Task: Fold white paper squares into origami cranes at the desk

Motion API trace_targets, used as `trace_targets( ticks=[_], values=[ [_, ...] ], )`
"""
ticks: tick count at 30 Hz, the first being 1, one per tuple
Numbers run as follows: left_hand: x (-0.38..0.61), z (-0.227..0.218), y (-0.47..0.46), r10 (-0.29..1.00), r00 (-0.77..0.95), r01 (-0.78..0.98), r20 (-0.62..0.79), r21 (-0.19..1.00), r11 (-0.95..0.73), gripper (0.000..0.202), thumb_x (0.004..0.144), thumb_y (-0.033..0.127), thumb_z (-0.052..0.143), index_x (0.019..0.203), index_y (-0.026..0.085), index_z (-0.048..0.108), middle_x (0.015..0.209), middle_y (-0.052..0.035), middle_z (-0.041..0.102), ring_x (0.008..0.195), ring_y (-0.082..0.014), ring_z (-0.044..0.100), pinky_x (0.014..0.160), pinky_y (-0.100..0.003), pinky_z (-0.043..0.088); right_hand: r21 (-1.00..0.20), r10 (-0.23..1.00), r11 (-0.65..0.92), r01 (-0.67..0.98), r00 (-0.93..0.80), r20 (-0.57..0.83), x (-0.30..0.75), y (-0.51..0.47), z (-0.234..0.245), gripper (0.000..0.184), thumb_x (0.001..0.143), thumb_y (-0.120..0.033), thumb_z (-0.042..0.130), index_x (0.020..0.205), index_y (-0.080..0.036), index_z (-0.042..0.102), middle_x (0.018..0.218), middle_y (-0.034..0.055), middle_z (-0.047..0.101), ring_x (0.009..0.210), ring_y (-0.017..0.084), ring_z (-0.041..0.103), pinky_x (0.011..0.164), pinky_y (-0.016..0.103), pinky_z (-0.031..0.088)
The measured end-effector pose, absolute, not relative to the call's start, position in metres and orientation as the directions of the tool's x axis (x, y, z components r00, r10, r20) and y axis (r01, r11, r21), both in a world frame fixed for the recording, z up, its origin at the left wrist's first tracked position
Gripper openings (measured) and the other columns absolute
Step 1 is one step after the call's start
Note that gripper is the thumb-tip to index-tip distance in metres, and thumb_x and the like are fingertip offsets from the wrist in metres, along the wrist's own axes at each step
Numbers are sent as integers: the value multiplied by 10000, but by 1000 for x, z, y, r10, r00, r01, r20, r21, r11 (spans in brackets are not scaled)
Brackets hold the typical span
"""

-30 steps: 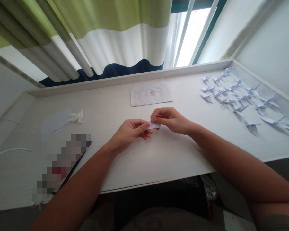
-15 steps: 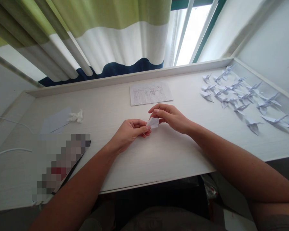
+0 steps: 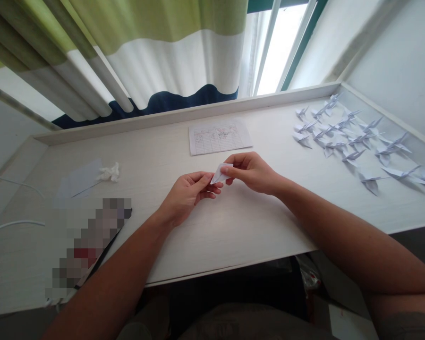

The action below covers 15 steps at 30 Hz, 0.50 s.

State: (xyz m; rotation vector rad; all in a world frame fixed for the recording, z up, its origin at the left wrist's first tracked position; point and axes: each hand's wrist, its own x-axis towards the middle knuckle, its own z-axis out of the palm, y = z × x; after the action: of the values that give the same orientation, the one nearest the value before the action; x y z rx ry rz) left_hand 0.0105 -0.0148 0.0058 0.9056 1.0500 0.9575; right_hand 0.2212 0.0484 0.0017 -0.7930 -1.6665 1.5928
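A small folded piece of white paper sits between my hands, pinched to a point at one end. My left hand holds its lower corner between thumb and fingers. My right hand grips the upper edge with its fingertips. Much of the paper is hidden by my fingers. Both hands hover just above the white wooden desk.
Several white origami cranes stand at the right of the desk. At the back lies a ruled paper sheet. On the left are a white sheet, crumpled tissue, a pixelated object, and a white cable.
The paper has turned and now shows a narrower pointed shape. My right hand has shifted its grip to the paper's upper edge, and my left fingers have opened a little.
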Motion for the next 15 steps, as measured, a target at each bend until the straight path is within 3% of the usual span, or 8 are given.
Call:
trace_targets(
  ticks=[4, 6, 8, 10, 12, 15],
  values=[
    [10, 5, -15, 950, 178, -209, -258, 933, 293, 331, 846, 388, 886, 1038, 156, 750, 915, -87, 838, 839, -193, 783, 804, -327, 598, -997, 830, 82, -10, -553, 73, 222, 50, 0, 283, 908, -420, 812, 857, -151, 744, 763, 28, 744, 690, 135, 691, 678, 284, 562],
    [9, 5, -15, 956, 165, -201, -244, 940, 275, 313, 844, 361, 887, 1027, 156, 737, 904, -85, 839, 862, -205, 794, 827, -341, 603, -995, 828, 97, -12, -554, 87, 222, 50, -2, 265, 926, -404, 789, 1007, -155, 748, 800, 24, 741, 696, 143, 694, 692, 304, 575],
    [10, 6, -16, 962, 146, -187, -232, 948, 257, 307, 833, 345, 893, 1016, 155, 736, 880, -77, 835, 858, -208, 797, 841, -352, 607, -988, 812, 153, -31, -566, 144, 223, 50, -3, 331, 927, -353, 777, 1202, -178, 721, 942, 40, 757, 775, 160, 709, 737, 331, 596],
    [10, 6, -16, 966, 134, -174, -222, 954, 243, 304, 822, 346, 896, 1003, 153, 745, 864, -72, 832, 839, -207, 794, 842, -360, 611, -969, 789, 247, -30, -574, 219, 223, 48, -3, 373, 916, -287, 764, 1277, -211, 707, 1120, 64, 752, 919, 182, 711, 797, 344, 597],
    [11, 7, -16, 967, 139, -156, -211, 960, 232, 292, 818, 349, 893, 991, 151, 764, 855, -70, 830, 831, -209, 792, 835, -362, 615, -945, 772, 326, 8, -579, 262, 223, 46, -2, 318, 906, -248, 748, 1222, -221, 734, 1214, 73, 738, 1015, 197, 690, 818, 340, 577],
    [13, 8, -18, 965, 178, -113, -194, 970, 216, 262, 849, 359, 858, 989, 145, 801, 866, -80, 833, 842, -212, 790, 821, -357, 619, -929, 781, 360, 83, -571, 252, 222, 44, 1, 176, 896, -252, 743, 1064, -202, 758, 1090, 58, 753, 973, 194, 669, 771, 324, 521]
  ],
)
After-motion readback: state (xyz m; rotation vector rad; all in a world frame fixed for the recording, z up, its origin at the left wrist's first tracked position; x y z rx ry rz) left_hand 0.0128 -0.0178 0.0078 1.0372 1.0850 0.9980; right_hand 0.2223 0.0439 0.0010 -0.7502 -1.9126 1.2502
